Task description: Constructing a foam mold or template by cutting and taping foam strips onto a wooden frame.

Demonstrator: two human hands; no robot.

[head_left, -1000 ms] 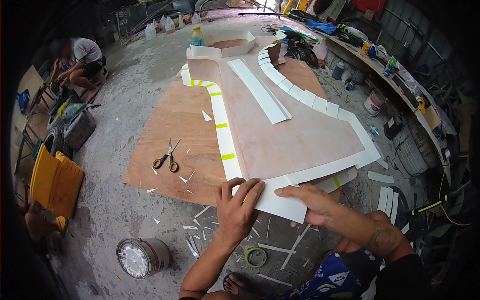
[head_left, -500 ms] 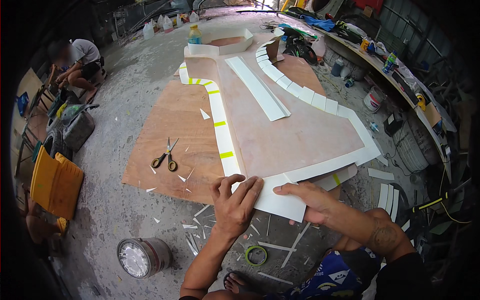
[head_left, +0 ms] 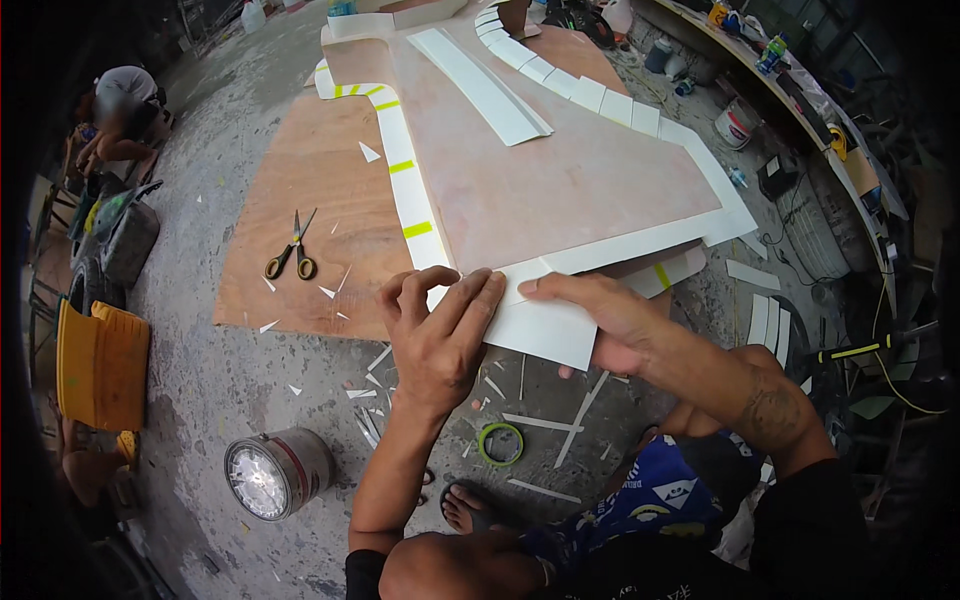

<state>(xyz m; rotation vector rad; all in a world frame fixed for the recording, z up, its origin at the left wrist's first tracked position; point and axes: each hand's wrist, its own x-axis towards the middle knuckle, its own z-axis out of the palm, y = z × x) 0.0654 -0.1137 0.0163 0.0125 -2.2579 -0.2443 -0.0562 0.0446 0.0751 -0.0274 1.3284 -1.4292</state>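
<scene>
A piece of white card [head_left: 550, 330] lies at the near corner of a large pinkish flat panel [head_left: 570, 190]. My left hand [head_left: 440, 335] presses bent fingertips on the card's left part, right at that corner. With the thumb on top and the fingers underneath, my right hand [head_left: 620, 320] grips the card's right side. White card strips [head_left: 408, 185] edge the panel, with yellow-green tape bits across the left one. On the panel's far part rests a long folded white strip [head_left: 480, 85]. Black-handled scissors [head_left: 297, 242] lie spread on the plywood sheet [head_left: 330, 200] to the left.
Card offcuts litter the floor around a roll of green tape [head_left: 500, 428]. A paint can [head_left: 255, 480] stands at lower left, a yellow plastic container [head_left: 95, 365] farther left. Another person [head_left: 125, 105] crouches at far left. A cluttered bench [head_left: 800, 100] runs along the right.
My view has tipped down, so the panel and tools sit higher in the picture. Both hands keep their places on the card. The other person now bends lower.
</scene>
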